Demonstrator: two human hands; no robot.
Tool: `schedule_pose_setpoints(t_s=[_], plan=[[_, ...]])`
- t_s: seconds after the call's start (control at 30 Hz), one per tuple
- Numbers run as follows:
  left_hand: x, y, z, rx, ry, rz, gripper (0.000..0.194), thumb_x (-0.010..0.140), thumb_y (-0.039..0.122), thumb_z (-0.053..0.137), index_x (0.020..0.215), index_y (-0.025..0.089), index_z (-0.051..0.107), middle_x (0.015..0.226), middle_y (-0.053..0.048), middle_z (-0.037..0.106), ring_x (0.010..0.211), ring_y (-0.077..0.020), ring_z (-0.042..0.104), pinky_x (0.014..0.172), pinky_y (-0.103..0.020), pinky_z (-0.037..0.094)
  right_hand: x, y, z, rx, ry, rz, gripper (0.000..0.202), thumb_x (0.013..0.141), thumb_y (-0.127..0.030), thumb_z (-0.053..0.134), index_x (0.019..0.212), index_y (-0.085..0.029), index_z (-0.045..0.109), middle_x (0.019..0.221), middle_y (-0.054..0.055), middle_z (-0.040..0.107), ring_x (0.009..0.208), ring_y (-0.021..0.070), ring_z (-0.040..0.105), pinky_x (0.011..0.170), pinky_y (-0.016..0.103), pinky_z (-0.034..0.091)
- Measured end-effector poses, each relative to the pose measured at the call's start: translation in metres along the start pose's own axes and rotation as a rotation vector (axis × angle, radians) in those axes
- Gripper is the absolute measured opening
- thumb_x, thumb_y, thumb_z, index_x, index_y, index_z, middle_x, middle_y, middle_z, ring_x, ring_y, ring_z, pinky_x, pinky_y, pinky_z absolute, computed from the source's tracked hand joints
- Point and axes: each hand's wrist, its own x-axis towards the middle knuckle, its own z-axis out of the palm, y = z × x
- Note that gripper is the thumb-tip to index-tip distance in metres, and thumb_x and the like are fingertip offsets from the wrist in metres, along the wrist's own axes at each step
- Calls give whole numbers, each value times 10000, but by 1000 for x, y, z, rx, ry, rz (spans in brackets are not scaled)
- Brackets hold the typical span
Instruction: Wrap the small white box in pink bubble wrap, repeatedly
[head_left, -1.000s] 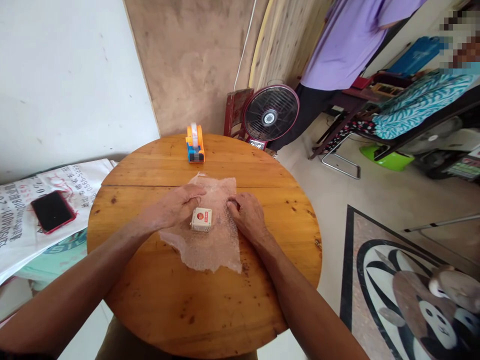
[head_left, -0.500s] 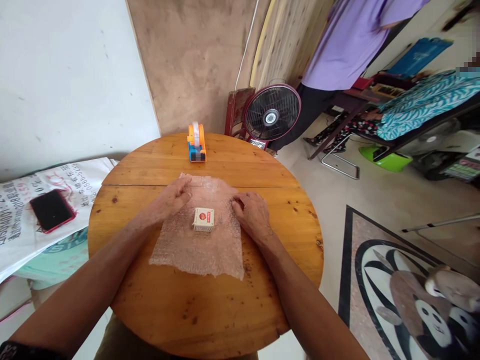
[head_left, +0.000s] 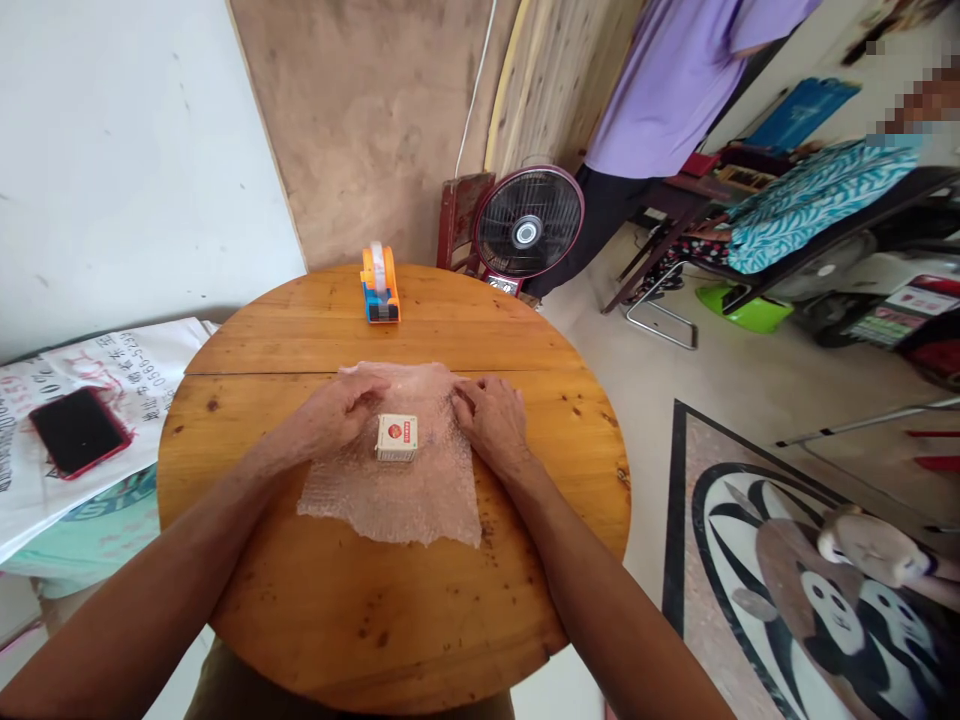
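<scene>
A small cream box (head_left: 397, 438) with a red round mark lies on a sheet of clear bubble wrap (head_left: 390, 515). The wrap is spread on a round wooden table (head_left: 390, 620). My left hand (head_left: 337, 415) is at the wrap's left side, just left of the box, its fingers bent inward and closed at the sheet. At the upper right edge of the wrap, my right hand (head_left: 491, 418) has thumb and fingers drawn together on the plastic. Neither hand touches the box. The fingertips are partly hidden.
An orange and blue tape dispenser (head_left: 381, 285) stands near the table's far edge. Behind it are a fan (head_left: 529, 225) and a wooden chair (head_left: 461, 220). A phone (head_left: 81, 430) lies on white sacks at left. Two people are at the right, one standing in a purple shirt (head_left: 667, 90).
The far edge of the bubble wrap has come slightly nearer. My left hand has moved closer to the box with its fingers more bent. The whole view has shifted a little.
</scene>
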Motion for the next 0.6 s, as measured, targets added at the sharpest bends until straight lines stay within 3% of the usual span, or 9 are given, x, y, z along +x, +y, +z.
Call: schedule_pose_setpoints(t_s=[0.1, 0.3, 0.37, 0.5, 0.6], plan=[[-2, 5, -3, 39, -58, -31, 472, 768, 140, 427, 1192, 157, 632, 1189, -92, 702, 1118, -269, 625, 1024, -462, 467, 1, -2, -1, -21, -2, 11, 270, 955, -349, 528, 1102, -247, 729, 1082, 95, 669, 997, 257, 541, 796, 362, 300], [-2, 6, -3, 23, -69, -23, 589, 710, 124, 467, 1287, 126, 586, 1263, -119, 663, 1117, -284, 617, 992, -463, 486, 0, -2, -1, -41, 10, 7, 269, 961, -360, 524, 1088, -238, 727, 1093, 104, 668, 994, 255, 539, 789, 357, 294], [-3, 7, -4, -94, -113, 15, 689, 715, 147, 503, 1404, 153, 483, 1300, -119, 652, 1128, -285, 620, 960, -451, 503, 0, -1, 0, -39, 29, -10, 259, 954, -355, 533, 1081, -235, 725, 1089, 104, 669, 986, 256, 537, 786, 357, 292], [-5, 12, -5, -357, -310, 89, 920, 760, 250, 581, 1563, 146, 143, 1398, -192, 577, 1278, -335, 549, 953, -472, 506, 0, 2, 3, -25, 84, -51, 220, 921, -307, 572, 1060, -228, 724, 1100, 104, 664, 974, 258, 532, 784, 360, 290], [-6, 12, -5, -430, -407, 118, 936, 791, 306, 578, 1570, 155, 81, 1487, -192, 487, 1361, -363, 472, 1031, -511, 451, -2, 3, 3, -10, 124, -87, 201, 900, -263, 585, 1035, -228, 729, 1073, 101, 673, 955, 256, 530, 773, 361, 288]])
